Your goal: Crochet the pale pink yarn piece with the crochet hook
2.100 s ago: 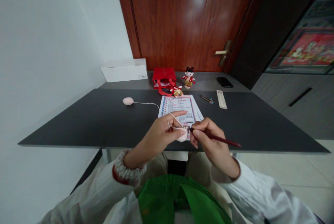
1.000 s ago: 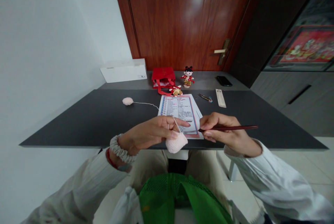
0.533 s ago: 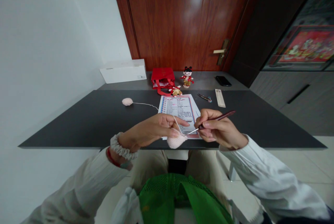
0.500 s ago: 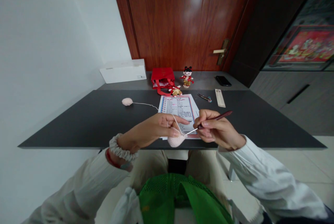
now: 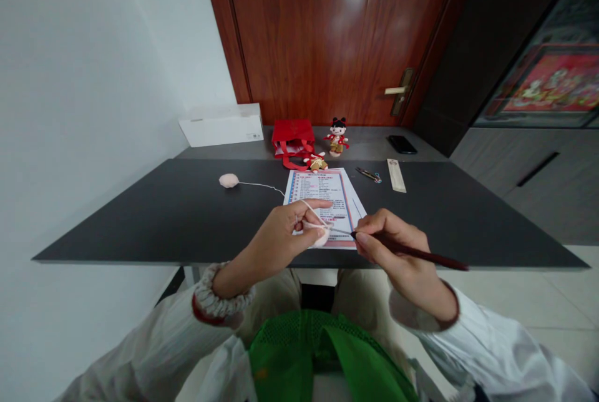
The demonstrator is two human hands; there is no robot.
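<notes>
My left hand (image 5: pixel 281 236) pinches a small pale pink crocheted piece (image 5: pixel 322 236) above the near edge of the dark table (image 5: pixel 140 215), with yarn looped over its forefinger. My right hand (image 5: pixel 397 255) grips a dark red crochet hook (image 5: pixel 412 252) like a pencil, its metal tip pointing left into the piece. The yarn strand (image 5: pixel 262 185) runs across the table to a small pink yarn ball (image 5: pixel 229 180) at the far left. A printed pattern sheet (image 5: pixel 322 193) lies flat just beyond my hands.
At the table's far side stand a white box (image 5: pixel 222 125), a red bag (image 5: pixel 293 137), two small dolls (image 5: pixel 337 137), a black phone (image 5: pixel 401 144), small scissors (image 5: pixel 369 174) and a ruler (image 5: pixel 397 175). A wooden door rises behind; a dark cabinet stands right.
My right hand swung the hook's handle from up-right down to the lower right, and the tip went back into the piece. My left hand lifted the piece slightly toward the sheet.
</notes>
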